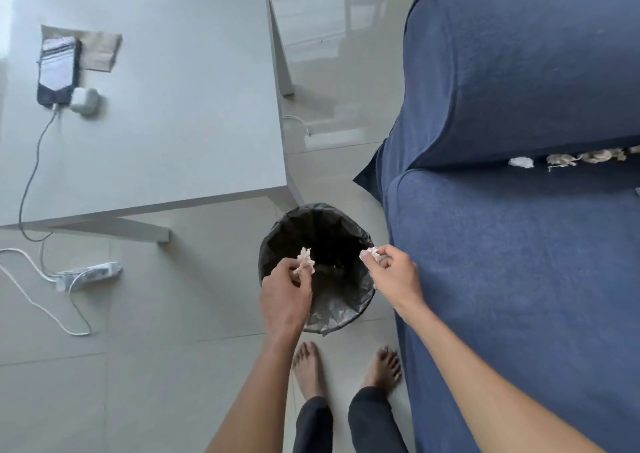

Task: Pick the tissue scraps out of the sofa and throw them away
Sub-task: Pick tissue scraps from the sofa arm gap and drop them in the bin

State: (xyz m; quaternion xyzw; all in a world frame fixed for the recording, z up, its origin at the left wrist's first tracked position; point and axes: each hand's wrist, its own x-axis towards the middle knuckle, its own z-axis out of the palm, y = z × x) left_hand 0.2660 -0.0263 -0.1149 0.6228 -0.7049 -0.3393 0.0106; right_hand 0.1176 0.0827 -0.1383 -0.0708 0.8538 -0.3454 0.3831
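A round bin [341, 310] lined with a black bag stands on the floor between the table and the blue sofa [519, 262]. Over its left rim, my left hand [285, 296] pinches a crumpled tissue scrap [306, 262]. My right hand [393, 277] is over the right rim, fingers closed on a small white scrap [372, 252]. Several more tissue scraps [568, 159] sit in the crease between the sofa's seat and back cushion, at the far right.
A white table [166, 106] at upper left holds a phone [59, 68] on a charging cable, a white earbud case [85, 101] and a beige cloth. A power strip [90, 274] with loose cables lies on the tiled floor. My bare feet are just below the bin.
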